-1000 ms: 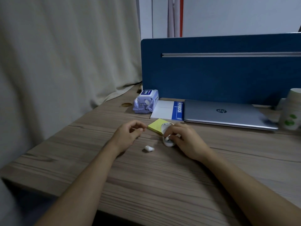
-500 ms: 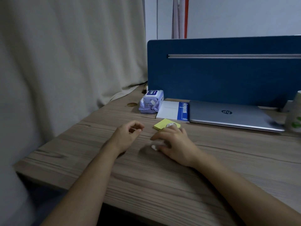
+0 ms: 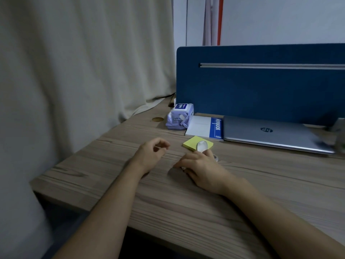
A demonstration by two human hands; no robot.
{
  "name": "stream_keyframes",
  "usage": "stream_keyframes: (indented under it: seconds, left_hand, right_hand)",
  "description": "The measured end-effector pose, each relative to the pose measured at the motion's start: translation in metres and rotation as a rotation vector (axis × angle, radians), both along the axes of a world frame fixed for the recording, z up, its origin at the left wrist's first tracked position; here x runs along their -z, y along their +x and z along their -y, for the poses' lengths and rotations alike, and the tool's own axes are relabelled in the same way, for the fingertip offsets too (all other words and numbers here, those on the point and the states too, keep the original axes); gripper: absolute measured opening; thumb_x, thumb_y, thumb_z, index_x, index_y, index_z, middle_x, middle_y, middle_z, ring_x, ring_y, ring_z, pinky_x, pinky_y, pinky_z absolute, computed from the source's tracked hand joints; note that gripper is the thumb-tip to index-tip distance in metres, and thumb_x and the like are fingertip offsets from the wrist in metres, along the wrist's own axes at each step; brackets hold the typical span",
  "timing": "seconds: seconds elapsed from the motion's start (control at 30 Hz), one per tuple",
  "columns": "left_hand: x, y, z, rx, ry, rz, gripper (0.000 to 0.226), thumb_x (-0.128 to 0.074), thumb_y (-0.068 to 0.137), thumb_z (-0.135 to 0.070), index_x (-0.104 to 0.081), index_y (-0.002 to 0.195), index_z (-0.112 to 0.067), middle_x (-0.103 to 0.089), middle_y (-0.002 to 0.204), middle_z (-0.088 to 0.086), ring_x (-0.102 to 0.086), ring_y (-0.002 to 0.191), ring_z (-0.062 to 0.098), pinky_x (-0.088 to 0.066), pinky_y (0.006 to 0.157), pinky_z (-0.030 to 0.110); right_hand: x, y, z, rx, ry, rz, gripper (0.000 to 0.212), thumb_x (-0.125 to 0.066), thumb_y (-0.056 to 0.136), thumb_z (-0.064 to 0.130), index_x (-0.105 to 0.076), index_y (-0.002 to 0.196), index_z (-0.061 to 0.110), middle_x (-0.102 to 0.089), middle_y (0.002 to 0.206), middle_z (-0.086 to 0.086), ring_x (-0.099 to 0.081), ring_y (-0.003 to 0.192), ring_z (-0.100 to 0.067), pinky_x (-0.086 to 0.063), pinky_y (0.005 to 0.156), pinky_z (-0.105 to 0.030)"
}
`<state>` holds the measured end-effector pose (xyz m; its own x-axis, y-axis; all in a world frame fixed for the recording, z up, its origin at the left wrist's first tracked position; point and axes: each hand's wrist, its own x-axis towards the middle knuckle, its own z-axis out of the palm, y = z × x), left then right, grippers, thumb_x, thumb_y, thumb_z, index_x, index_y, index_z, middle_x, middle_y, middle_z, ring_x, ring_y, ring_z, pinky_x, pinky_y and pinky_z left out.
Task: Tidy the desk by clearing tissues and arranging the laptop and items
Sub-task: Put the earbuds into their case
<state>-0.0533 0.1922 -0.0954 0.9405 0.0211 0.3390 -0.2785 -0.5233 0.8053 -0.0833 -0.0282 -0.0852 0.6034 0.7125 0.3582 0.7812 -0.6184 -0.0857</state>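
Wooden desk (image 3: 242,193), blue divider (image 3: 261,85) at far edge. Closed laptop (image 3: 270,135), notebook (image 3: 200,126), tissue pack (image 3: 180,116) lined along divider, likely parked already. Right hand (image 3: 200,168) palm-down, pinching small white earbud (image 3: 183,167); open earbud case (image 3: 202,146) just beyond, by yellow sticky pad (image 3: 192,143). Left hand (image 3: 152,155) loosely curled, empty.

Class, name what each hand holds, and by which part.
Left hand: nothing, fingers loosely curled. Right hand: covers a small white earbud case, open lid showing; the exact hold is hidden.
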Motion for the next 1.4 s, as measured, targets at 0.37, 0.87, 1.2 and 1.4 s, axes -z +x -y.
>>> stream_keyframes:
  seconds: [0.37,0.87,1.2,1.4]
  left_hand:
    - [-0.004,-0.006,0.007,0.047,0.111,0.026,0.026,-0.063,0.088,-0.004,-0.068,0.088,-0.030,-0.074,0.089,-0.007,-0.057,0.067,-0.005,-0.045,0.070,0.009]
    - [-0.001,-0.006,0.011,0.073,0.131,-0.002,0.025,-0.064,0.089,-0.006,-0.069,0.087,-0.031,-0.075,0.086,-0.011,-0.066,0.077,0.008,-0.049,0.077,0.020]
    - [-0.003,-0.006,0.014,0.093,0.109,-0.019,0.025,-0.063,0.090,-0.003,-0.068,0.089,-0.028,-0.076,0.091,-0.003,-0.070,0.088,0.023,-0.051,0.082,0.026]
    - [-0.004,-0.006,0.013,0.090,0.114,-0.015,0.026,-0.064,0.090,-0.003,-0.068,0.089,-0.029,-0.076,0.089,-0.005,-0.070,0.086,0.018,-0.050,0.079,0.020]
  right_hand:
    - [-0.012,0.023,0.064,0.296,0.531,-0.191,0.018,-0.060,0.094,0.017,-0.066,0.107,0.028,-0.062,0.096,0.019,-0.059,0.087,-0.002,-0.039,0.072,-0.007]
    - [-0.002,0.026,0.066,0.242,0.535,-0.299,0.020,-0.061,0.095,0.022,-0.066,0.113,0.025,-0.070,0.106,0.009,-0.062,0.095,-0.008,-0.049,0.082,-0.028]
    - [0.000,0.029,0.061,0.272,0.569,-0.267,0.018,-0.058,0.094,0.019,-0.068,0.109,0.025,-0.069,0.103,0.014,-0.061,0.089,0.001,-0.043,0.072,-0.009]
    - [0.001,0.030,0.066,0.365,0.646,-0.293,0.022,-0.050,0.096,0.013,-0.067,0.108,0.019,-0.072,0.102,0.004,-0.064,0.087,-0.010,-0.047,0.076,-0.023]
